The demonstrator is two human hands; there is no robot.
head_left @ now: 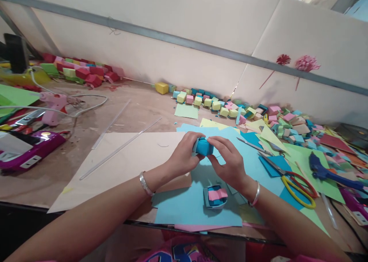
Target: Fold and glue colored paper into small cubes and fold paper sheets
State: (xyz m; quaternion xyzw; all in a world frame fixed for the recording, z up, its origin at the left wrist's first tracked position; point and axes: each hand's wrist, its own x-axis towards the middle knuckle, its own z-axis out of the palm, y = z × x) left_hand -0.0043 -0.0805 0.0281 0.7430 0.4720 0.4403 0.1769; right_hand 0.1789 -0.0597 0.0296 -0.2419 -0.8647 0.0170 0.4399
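A small blue folded-paper box [204, 147] with a paler blue side is held up between both hands, above the light blue sheets [198, 208]. My left hand [186, 151] closes round its left side, thumb below and fingers above. On the right, my right hand [227, 160] pinches the box between thumb and fingertips. Below them, a second paper box [215, 196], light blue outside and dark blue inside, lies on the sheets with a pink paper strip [217, 194] across it.
Scissors [296, 181] with red and yellow handles lie at the right, near a blue glue gun [330, 172]. A pink glue gun [53, 106] and a purple power strip [31, 150] sit at the left. Clear glue sticks [120, 149] rest mid-table. Several small paper boxes [198, 101] line the wall.
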